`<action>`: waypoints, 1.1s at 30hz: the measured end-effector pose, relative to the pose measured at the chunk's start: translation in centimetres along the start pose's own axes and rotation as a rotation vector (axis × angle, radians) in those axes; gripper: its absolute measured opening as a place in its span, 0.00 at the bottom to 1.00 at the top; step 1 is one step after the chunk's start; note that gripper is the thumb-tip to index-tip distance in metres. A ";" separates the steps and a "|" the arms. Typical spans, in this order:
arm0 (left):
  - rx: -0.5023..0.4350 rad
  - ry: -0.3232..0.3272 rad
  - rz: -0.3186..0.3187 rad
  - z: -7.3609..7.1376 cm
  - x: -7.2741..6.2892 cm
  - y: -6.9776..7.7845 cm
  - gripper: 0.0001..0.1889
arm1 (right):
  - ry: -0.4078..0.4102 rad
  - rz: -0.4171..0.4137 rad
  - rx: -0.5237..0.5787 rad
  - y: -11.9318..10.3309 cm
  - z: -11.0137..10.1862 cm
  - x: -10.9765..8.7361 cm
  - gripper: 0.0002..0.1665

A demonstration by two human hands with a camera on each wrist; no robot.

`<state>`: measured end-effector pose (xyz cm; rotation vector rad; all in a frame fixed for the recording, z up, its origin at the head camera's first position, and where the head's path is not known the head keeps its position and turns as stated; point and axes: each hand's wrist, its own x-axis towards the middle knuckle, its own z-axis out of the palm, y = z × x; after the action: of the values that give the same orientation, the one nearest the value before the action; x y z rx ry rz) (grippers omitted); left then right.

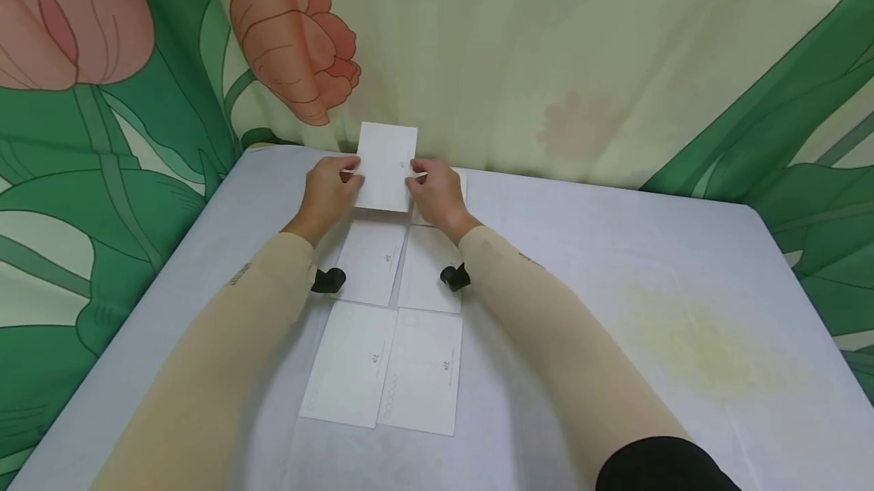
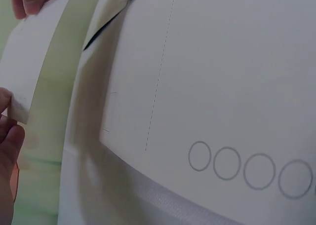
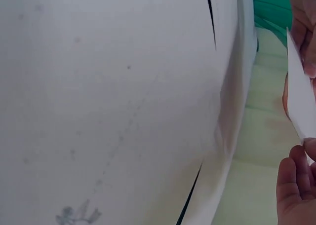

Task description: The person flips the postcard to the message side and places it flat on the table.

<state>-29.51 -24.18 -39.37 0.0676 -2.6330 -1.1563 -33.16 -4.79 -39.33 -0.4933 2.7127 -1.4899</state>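
Both hands hold up one white postcard [image 1: 385, 165] by its opposite side edges, tilted above the far end of the table. My left hand [image 1: 330, 191] pinches the left edge between thumb and fingers; my right hand [image 1: 437, 191] pinches the right edge the same way. Below lie more white postcards in two columns: a near left one [image 1: 350, 362], a near right one [image 1: 421, 369], a middle left one [image 1: 372, 259] and a middle right one [image 1: 426, 267]. Another postcard [image 1: 460, 181] at the far right is partly hidden by my right hand. Printed circles and a dashed line show on a postcard [image 2: 232, 87] in the left wrist view.
A white cloth covers the table [image 1: 580, 286], with a faint yellowish stain [image 1: 703, 339] on its right side. Behind the far edge hangs a curtain [image 1: 478, 58] with flower and leaf prints. Black straps' ends [image 1: 330, 281] stick out beneath both wrists.
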 end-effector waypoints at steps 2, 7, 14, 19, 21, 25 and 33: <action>0.011 -0.018 -0.008 0.2 0.2 0.0 0.20 | -0.021 0.001 -0.031 0.2 0.0 0.1 0.24; 0.049 -0.066 -0.043 0.3 0.4 -0.3 0.22 | -0.123 0.015 -0.114 0.6 0.0 0.5 0.29; 0.059 -0.129 -0.099 0.7 0.5 -0.8 0.24 | -0.251 0.056 -0.204 1.0 -0.1 0.8 0.34; 0.035 -0.153 -0.155 1.2 0.4 -0.9 0.24 | -0.274 0.060 -0.251 1.3 0.1 0.8 0.34; 0.030 -0.153 -0.161 1.3 0.4 -1.0 0.25 | -0.276 0.058 -0.266 1.4 0.1 0.8 0.33; 0.028 -0.165 -0.157 1.3 0.4 -1.1 0.25 | -0.293 0.063 -0.298 1.6 0.2 0.7 0.33; 0.019 -0.198 -0.166 1.5 0.2 -1.4 0.26 | -0.333 0.040 -0.371 1.9 0.4 0.5 0.33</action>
<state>-30.17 -24.09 -41.26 0.1874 -2.8579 -1.2493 -34.13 -4.31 -41.07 -0.6242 2.7021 -0.8021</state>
